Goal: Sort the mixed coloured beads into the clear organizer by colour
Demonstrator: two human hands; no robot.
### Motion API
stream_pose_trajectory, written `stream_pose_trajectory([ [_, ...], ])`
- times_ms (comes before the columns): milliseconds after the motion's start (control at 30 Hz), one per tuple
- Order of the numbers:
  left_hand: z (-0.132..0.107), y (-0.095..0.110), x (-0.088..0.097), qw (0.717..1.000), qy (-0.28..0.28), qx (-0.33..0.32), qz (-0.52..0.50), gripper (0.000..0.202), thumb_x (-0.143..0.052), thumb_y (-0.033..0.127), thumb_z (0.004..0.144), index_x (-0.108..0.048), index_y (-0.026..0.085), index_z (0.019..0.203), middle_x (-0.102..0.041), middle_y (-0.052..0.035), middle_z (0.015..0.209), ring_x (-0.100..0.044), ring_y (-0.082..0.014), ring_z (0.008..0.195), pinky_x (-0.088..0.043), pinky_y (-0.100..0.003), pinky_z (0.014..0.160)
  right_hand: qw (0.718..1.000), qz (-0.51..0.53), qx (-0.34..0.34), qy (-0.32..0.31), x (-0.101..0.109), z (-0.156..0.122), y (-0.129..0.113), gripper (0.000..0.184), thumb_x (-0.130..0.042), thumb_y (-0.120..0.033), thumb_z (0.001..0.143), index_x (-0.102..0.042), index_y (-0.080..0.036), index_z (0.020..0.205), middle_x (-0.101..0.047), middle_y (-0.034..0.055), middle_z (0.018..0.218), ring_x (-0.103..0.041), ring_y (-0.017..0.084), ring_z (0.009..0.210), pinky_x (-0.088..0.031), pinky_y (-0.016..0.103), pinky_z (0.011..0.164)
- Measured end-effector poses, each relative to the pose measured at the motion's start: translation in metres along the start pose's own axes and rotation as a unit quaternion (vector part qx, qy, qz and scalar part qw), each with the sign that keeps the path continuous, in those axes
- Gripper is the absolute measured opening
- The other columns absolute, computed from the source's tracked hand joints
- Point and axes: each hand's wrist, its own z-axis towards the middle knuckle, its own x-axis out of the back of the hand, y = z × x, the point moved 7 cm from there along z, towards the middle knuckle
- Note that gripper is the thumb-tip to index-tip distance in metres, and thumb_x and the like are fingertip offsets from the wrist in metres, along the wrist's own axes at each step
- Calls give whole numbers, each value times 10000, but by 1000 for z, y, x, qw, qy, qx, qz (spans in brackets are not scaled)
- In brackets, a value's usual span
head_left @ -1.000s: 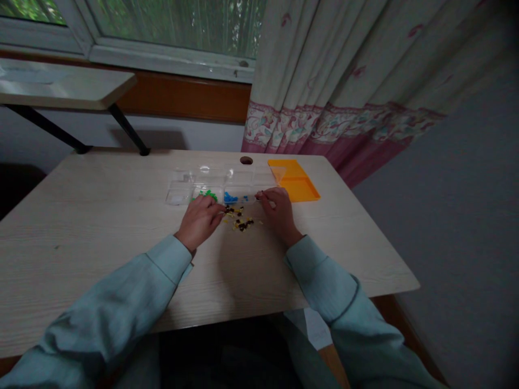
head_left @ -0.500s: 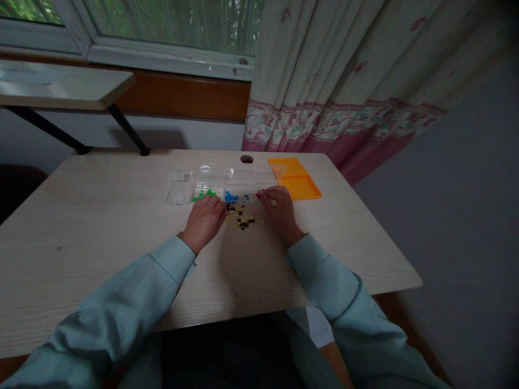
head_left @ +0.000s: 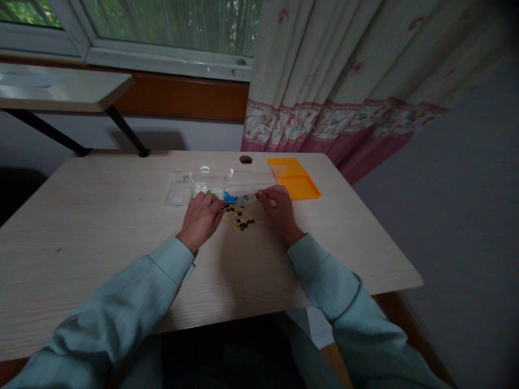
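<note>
A clear plastic compartment box lies across the desk with its lid side toward the wall. Small green pieces sit in one compartment, partly behind my left hand, and small blue pieces fill the one to its right. My left hand is curled at the box's front edge, thumb side by the loose pile; its fingertips are partly hidden. My right hand pinches at the box's right front, over something small and dark that I cannot make out. Between the hands lies a scatter of dark and yellow bits.
An orange tray rests right of the box, partly under its clear edge. Behind the box is a round cable hole in the desk. A raised shelf stands at the back left; a curtain hangs behind.
My left hand has shifted slightly left and up, covering more of the green pieces. The right hand stays nearly in place, still pinched.
</note>
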Motion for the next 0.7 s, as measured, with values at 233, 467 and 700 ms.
stream_pose_trajectory([
  [233,1,1,-2,1000,-8,-1,9,243,-519,333,919,-692,223,1050,-559,-94,919,-474,-266,923,-376,-393,767,1000,5,-1,6,1,1,-1,267,-521,-351,938,-724,-220,823,-684,32,772,-587,182,794,-436,351,807],
  [467,-5,-3,1,1000,2,-6,-3,251,-536,352,914,-672,214,1074,-574,-89,949,-480,-263,943,-381,-393,790,1000,3,1,3,2,1,-1,284,-517,-363,940,-717,-205,814,-683,42,774,-587,186,801,-436,353,808],
  [700,-4,-7,4,1000,-1,-9,-9,241,-540,378,912,-686,235,1038,-574,-81,928,-483,-253,924,-369,-382,783,1000,9,5,1,1,-1,-2,254,-523,-355,933,-717,-227,831,-683,34,801,-591,184,819,-444,365,838],
])
